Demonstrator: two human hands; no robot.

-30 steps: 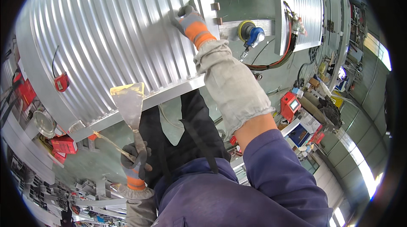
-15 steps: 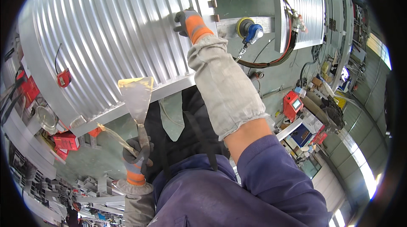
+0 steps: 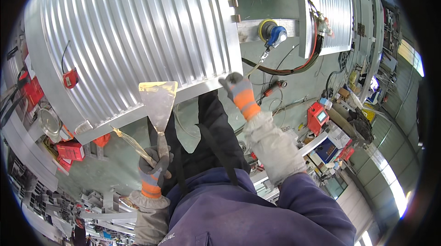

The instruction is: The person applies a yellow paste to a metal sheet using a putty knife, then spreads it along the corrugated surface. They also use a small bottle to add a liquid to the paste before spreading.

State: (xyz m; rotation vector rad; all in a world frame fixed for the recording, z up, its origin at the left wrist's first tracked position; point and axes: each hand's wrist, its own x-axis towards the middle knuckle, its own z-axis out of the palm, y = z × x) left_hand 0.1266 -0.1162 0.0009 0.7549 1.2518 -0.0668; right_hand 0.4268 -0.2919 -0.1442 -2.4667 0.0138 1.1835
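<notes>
In my gloved left hand (image 3: 155,165) I grip two tools side by side. One is a broad scraper (image 3: 157,103), its wide blade pointing up with yellowish residue along the tip; the other is a thin, pale stick-like tool (image 3: 133,145) with a yellowed end. A ribbed silvery metal panel (image 3: 133,30) with a flat frame fills the upper left. My gloved right hand (image 3: 241,94) is at its near right corner, fingers apart and nothing seen in them; whether they touch the frame I cannot tell.
A blue sander (image 3: 274,34) with a yellow pad rests on a metal bar right of the panel, its hose trailing. Another ribbed panel (image 3: 328,11) stands farther right. A red tape measure (image 3: 70,79) lies on the near panel. A red-grey tool (image 3: 275,88) and cables are on the floor.
My right hand has come off the ribbed surface, moving nearer and rightward to the panel's corner. The left hand keeps both tools, shifted slightly right in view.
</notes>
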